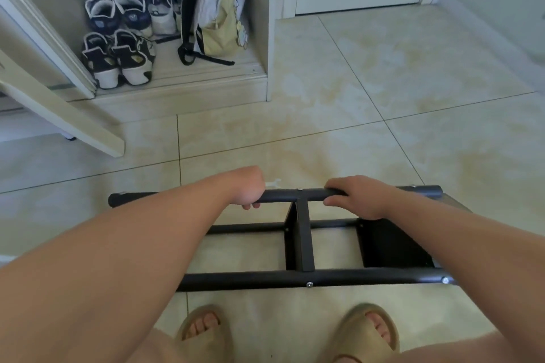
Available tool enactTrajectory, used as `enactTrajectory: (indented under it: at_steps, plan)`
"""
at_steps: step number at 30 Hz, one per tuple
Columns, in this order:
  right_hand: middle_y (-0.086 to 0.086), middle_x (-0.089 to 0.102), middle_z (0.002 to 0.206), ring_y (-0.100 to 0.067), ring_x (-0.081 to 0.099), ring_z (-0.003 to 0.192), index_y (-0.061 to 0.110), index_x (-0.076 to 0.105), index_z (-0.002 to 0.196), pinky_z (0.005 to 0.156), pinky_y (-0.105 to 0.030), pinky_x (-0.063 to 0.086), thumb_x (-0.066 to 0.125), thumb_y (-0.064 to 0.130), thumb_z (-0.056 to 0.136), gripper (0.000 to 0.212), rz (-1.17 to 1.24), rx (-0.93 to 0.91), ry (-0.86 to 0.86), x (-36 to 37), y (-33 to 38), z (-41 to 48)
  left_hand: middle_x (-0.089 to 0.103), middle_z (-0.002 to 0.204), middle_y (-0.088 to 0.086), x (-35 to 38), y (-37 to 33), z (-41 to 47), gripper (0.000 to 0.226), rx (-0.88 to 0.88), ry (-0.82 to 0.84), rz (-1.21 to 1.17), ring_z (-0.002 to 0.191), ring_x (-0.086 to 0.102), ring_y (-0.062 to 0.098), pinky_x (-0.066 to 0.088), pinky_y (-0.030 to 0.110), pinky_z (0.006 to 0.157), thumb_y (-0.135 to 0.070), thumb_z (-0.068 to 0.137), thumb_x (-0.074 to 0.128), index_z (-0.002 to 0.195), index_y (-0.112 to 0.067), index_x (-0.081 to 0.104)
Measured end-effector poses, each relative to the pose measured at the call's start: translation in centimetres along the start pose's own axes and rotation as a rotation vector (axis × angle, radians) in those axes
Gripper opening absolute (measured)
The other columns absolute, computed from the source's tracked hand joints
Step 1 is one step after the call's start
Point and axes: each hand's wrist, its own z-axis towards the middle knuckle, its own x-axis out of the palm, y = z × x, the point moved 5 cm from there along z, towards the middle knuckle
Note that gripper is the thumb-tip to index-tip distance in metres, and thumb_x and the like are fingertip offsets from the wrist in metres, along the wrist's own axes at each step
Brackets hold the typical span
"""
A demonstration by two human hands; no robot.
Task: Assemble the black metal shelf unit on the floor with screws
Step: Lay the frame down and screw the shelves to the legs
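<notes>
Head view down onto the black metal shelf unit [300, 233], lying on its side on the floor tiles [383, 82] at 6 o'clock, just beyond two sandalled feet [203, 330]. Partly built, by the look of it: three long tubes joined by a centre cross panel [305, 256] and a second panel [392, 242] toward 4 o'clock. Screw heads [309, 284] seated at the centre of the near tube [354, 278], at its 4 o'clock end, and at the centre of the far tube [280, 196]; tightness impossible to judge. No panel visible across the 8 o'clock half, partly hidden by the left forearm [132, 244]; probably the remaining work. Left hand [249, 186] clenched round the far tube, fingertips curled beneath. Right hand [354, 196] wrapped over the same tube, thumb underneath. Small white tool [272, 183] poking out beside the left hand; held or lying on the tiles, cannot tell. Shoes [118, 38] and backpack [218, 9] well apart at 11 o'clock.
</notes>
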Motion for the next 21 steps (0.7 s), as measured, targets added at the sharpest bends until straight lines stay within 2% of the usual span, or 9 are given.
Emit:
enactTrajectory:
  at_steps: [2,6,9,12,16,21]
  plan:
    - [0.009,0.059,0.087,-0.019,0.056,0.085,0.028,0.056,0.103,0.073,-0.033,0.034,0.047,0.047,0.103,0.021,-0.06,-0.041,-0.123,-1.2,1.0,0.8,0.073,0.098,0.013,-1.6,0.6,-0.1,0.022,0.011,-0.096,-0.031,0.076,0.06,0.024,0.045,0.03,0.066,-0.003,0.098,0.04,0.106,-0.001,0.061]
    - [0.012,0.054,0.093,-0.016,0.051,0.087,0.026,0.058,0.115,0.079,-0.033,0.03,0.049,0.047,0.103,0.026,-0.105,-0.085,-0.306,-3.1,2.9,1.3,0.064,0.1,0.009,-4.2,2.2,-0.6,0.012,0.043,-0.262,-0.099,0.089,0.061,0.025,0.044,0.039,0.072,-0.015,0.1,0.036,0.101,-0.017,0.048]
    - [0.013,0.052,0.098,-0.013,0.048,0.09,0.027,0.059,0.122,0.084,-0.034,0.036,0.051,0.047,0.102,0.03,-0.086,-0.094,-0.36,-3.2,4.0,1.4,0.06,0.1,0.005,-4.9,3.1,-1.1,0.012,0.066,-0.309,-0.072,0.083,0.053,0.02,0.038,0.034,0.065,-0.019,0.103,0.033,0.104,-0.02,0.045]
    - [0.01,0.051,0.101,-0.015,0.046,0.094,0.028,0.057,0.127,0.086,-0.035,0.038,0.05,0.045,0.103,0.03,-0.105,-0.068,-0.316,-1.9,5.1,1.8,0.053,0.092,0.002,-4.5,4.0,-1.6,0.011,0.074,-0.339,-0.026,0.075,0.046,0.014,0.032,0.031,0.06,-0.021,0.106,0.033,0.107,-0.02,0.043]
    - [0.005,0.053,0.107,-0.017,0.05,0.099,0.027,0.056,0.13,0.089,-0.036,0.046,0.047,0.042,0.105,0.031,-0.072,-0.077,-0.186,1.2,5.4,2.5,0.053,0.087,-0.001,-2.0,5.9,-1.1,0.01,0.073,-0.34,-0.005,0.074,0.048,0.017,0.033,0.034,0.063,-0.022,0.107,0.033,0.107,-0.02,0.043]
    - [0.006,0.051,0.106,-0.013,0.047,0.094,0.028,0.056,0.126,0.088,-0.035,0.048,0.046,0.04,0.105,0.026,-0.067,-0.062,-0.076,5.7,4.4,4.6,0.053,0.084,0.0,1.5,7.7,1.4,0.01,0.048,-0.282,-0.02,0.073,0.048,0.017,0.033,0.034,0.066,-0.019,0.106,0.034,0.104,-0.018,0.044]
